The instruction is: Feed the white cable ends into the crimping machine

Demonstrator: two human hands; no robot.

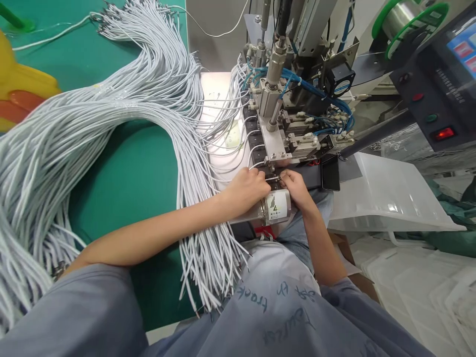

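Note:
My left hand (248, 189) is closed at the front of a bench machine (273, 134), its fingers curled over a white cable (218, 180). That cable's end emerges between my two hands above a dark metal fixture. My right hand (295, 187) is closed too, thumb and fingertips pinched at the cable's end. Whatever sits between those fingertips is too small to make out. Just below the hands is a white label (277, 205) with a dark logo. Several other white cables lead into the row of dark fixtures (256, 144) further back.
Thick bundles of white cables (122, 106) lie across the green mat (126, 173) to my left. A yellow and orange object (22, 89) stands at the far left. At right are a control box (439, 94), a solder wire spool (405, 22) and a translucent plastic chute (390, 196).

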